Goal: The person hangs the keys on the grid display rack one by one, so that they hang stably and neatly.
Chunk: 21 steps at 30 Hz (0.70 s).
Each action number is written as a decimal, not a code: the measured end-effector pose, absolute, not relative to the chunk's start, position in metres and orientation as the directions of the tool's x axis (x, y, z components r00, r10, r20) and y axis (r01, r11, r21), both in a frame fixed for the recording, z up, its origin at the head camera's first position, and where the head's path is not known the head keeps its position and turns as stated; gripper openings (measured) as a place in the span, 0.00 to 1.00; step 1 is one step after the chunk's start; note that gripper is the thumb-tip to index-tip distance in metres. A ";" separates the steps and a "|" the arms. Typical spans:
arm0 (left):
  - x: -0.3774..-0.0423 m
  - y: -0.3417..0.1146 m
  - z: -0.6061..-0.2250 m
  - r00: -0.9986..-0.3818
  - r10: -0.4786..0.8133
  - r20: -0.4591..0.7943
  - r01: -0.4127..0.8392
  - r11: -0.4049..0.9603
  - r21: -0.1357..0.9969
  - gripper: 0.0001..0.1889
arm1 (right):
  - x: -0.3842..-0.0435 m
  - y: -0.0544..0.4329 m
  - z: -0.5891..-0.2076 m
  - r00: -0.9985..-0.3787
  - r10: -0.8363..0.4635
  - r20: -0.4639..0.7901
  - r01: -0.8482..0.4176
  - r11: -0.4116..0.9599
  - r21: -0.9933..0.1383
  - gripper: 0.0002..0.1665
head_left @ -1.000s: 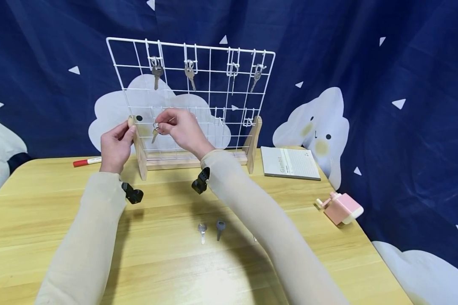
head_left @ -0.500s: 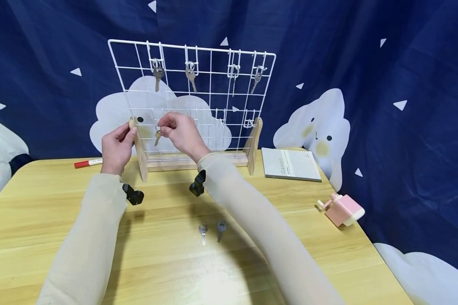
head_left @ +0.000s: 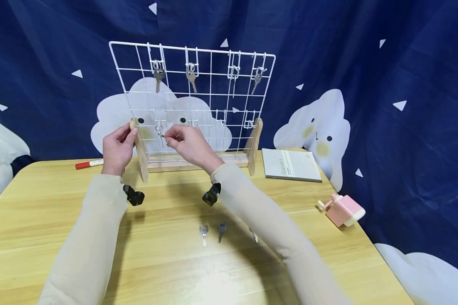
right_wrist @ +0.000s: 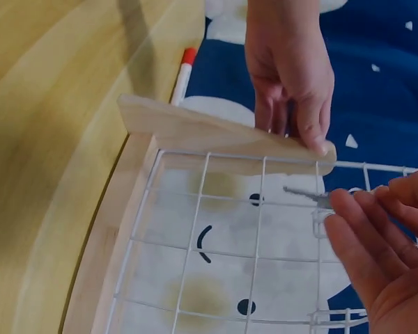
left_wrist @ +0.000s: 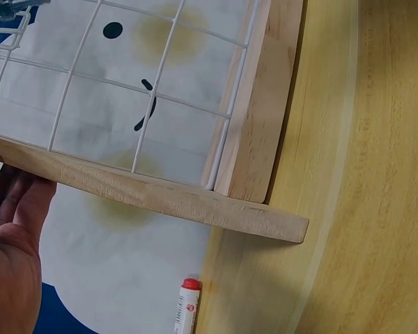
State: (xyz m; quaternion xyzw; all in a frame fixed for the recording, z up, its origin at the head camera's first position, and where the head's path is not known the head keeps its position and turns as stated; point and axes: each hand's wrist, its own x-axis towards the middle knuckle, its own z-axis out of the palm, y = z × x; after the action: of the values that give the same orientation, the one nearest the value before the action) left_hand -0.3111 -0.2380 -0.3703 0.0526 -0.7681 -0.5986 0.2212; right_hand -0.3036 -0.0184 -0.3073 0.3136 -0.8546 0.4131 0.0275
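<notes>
My left hand point(head_left: 118, 148) grips the rounded top of the wooden side post point(head_left: 140, 150) of a white wire grid rack point(head_left: 210, 91), thumb and fingers on either side. A key point(head_left: 160, 134) hangs by its ring from the lower left hook. Just right of it is my right hand point(head_left: 192, 144), fingers loosely bent and holding nothing. In the right wrist view its fingertips overlap the head of the hanging key point(right_wrist: 303, 192); whether they touch it I cannot tell. A silver key point(head_left: 204, 231), a dark-headed key point(head_left: 222, 228) and a partly hidden key point(head_left: 255, 237) lie on the table.
Several keys hang along the rack's top row, including a brass-toned key point(head_left: 191, 77). The lower right hook point(head_left: 249, 123) bears no key. Around the rack are a red-capped marker point(head_left: 88, 164), a notebook point(head_left: 291, 164) and a pink crank sharpener point(head_left: 343, 210).
My right hand has let go of the key and drawn slightly right and down; the key now hangs from the lower left hook. My left hand keeps its grip on the post.
</notes>
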 end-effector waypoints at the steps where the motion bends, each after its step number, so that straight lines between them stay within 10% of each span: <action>1: -0.311 -0.238 -0.370 -0.898 -0.344 0.276 0.183 0.277 0.943 0.25 | -0.301 -0.016 -0.308 -0.791 -0.525 0.313 -0.574 0.463 -0.675 0.08; 21: -0.312 -0.238 -0.371 -0.902 -0.339 0.267 0.185 0.256 0.949 0.24 | -0.257 0.033 -0.328 -0.679 -0.734 0.012 -0.581 0.526 -0.621 0.14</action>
State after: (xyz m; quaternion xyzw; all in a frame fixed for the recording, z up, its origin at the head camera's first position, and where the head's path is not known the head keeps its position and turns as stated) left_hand -0.3123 -0.2375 -0.3712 0.0506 -0.7628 -0.6077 0.2153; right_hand -0.2572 0.0332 -0.3278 0.3805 -0.8643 0.3037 -0.1265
